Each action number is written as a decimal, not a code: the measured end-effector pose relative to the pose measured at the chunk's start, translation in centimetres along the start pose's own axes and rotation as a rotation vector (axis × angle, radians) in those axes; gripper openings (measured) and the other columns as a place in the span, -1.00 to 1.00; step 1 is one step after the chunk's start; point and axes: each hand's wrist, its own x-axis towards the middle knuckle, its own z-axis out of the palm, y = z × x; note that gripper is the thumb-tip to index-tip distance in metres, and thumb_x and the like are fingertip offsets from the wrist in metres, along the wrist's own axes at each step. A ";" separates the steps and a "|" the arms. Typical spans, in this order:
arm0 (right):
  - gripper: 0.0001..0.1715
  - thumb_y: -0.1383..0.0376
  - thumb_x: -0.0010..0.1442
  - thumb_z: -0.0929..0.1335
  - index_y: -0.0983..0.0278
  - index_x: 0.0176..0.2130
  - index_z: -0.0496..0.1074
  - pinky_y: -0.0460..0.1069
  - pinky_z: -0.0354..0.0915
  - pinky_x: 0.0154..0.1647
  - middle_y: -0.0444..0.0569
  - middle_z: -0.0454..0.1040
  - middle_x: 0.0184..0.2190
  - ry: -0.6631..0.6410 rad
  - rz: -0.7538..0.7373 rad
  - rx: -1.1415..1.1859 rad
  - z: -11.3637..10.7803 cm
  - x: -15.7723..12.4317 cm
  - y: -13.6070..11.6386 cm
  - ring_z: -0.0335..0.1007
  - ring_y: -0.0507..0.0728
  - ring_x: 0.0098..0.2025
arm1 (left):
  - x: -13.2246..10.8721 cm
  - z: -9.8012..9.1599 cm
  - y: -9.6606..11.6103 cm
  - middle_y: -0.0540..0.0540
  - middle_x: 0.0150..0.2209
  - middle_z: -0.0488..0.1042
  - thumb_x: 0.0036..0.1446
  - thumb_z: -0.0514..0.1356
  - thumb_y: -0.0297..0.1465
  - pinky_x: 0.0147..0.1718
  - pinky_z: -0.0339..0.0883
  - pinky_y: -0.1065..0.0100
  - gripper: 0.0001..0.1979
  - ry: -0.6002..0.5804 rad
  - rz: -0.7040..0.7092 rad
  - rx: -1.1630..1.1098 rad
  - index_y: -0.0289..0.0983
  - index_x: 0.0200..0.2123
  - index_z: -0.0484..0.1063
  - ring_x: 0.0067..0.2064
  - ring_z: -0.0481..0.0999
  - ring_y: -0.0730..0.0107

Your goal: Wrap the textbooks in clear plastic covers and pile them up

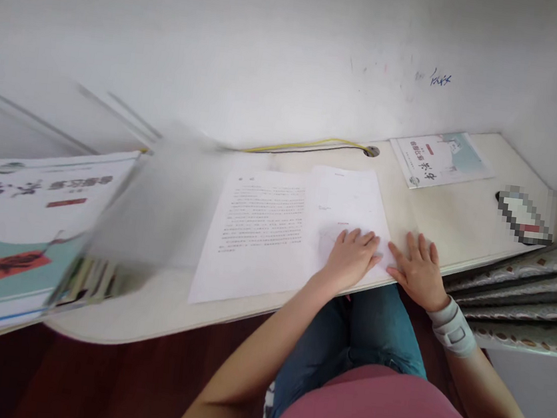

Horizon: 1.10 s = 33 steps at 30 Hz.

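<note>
Head view shows the left hand (352, 259), fingers extended, on white printed paper (283, 236). The right hand (418, 272), fingers spread, lies at the paper's right edge.

Two hands, one left hand (351, 257) and one right hand (417, 273), are resting by the near edge of the bench (146, 311). Two pages (261, 227) are lying side by side. Two cover-up booklets (442, 162) are showing, one toward the far right corner, one at the left end. Two cables (310, 145) are reaching one hole (371, 152).
</note>
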 end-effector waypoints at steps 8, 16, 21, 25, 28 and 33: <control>-0.38 -0.03 0.25 0.21 0.07 0.24 0.23 0.35 0.01 0.17 0.19 0.15 0.27 0.012 0.009 -0.012 -0.2 -0.2 -0.1 0.02 0.44 0.28 | 1.8 -1.4 -1.9 -0.22 0.37 -0.08 0.30 -0.06 -0.15 0.26 -0.12 0.01 -0.37 -0.127 0.116 0.010 -0.30 0.34 -0.05 0.38 -0.13 0.07; -0.29 -0.05 0.26 0.19 0.16 0.29 0.14 0.32 0.02 0.19 0.23 0.10 0.30 -0.110 -0.016 0.006 -0.1 2.9 3.4 0.01 0.42 0.29 | -0.4 -1.4 -4.2 -0.26 0.37 -0.12 0.17 -0.05 0.09 0.21 -0.34 -0.33 -0.18 -0.153 -0.108 0.092 -0.27 0.35 -0.06 0.37 -0.25 -0.21; -0.26 -0.11 0.23 0.20 0.12 0.29 0.14 0.35 -0.06 0.21 0.21 0.08 0.31 -0.121 -0.051 0.051 1.1 4.1 4.2 -0.05 0.44 0.32 | 0.3 -0.9 -4.0 -0.26 0.37 -0.13 0.17 -0.08 0.11 0.19 -0.35 -0.37 -0.16 -0.143 -0.083 0.064 -0.28 0.35 -0.09 0.37 -0.22 -0.20; -0.29 -0.11 0.22 0.21 0.09 0.25 0.20 0.35 -0.05 0.20 0.19 0.09 0.31 -0.089 -0.044 0.069 1.4 3.8 4.1 -0.05 0.44 0.32 | 0.4 -0.7 -4.0 -0.29 0.37 -0.14 0.18 -0.08 0.10 0.19 -0.34 -0.36 -0.17 -0.122 -0.056 0.039 -0.29 0.35 -0.09 0.37 -0.18 -0.15; -0.31 -0.09 0.21 0.24 0.07 0.24 0.21 0.36 -0.07 0.20 0.15 0.08 0.32 -0.087 -0.046 0.077 1.5 3.6 4.2 -0.07 0.43 0.32 | 0.2 -0.6 -4.0 -0.31 0.37 -0.13 0.18 -0.06 0.08 0.20 -0.31 -0.34 -0.19 -0.111 -0.035 0.027 -0.29 0.34 -0.07 0.37 -0.13 -0.13; -0.28 -0.10 0.20 0.24 0.07 0.26 0.19 0.36 -0.09 0.21 0.16 0.09 0.31 -0.093 -0.050 0.079 1.4 3.7 4.2 -0.08 0.43 0.32 | 0.4 -0.7 -3.6 -0.32 0.37 -0.13 0.19 -0.05 0.07 0.20 -0.29 -0.32 -0.20 -0.115 -0.044 0.020 -0.30 0.34 -0.06 0.37 -0.13 -0.11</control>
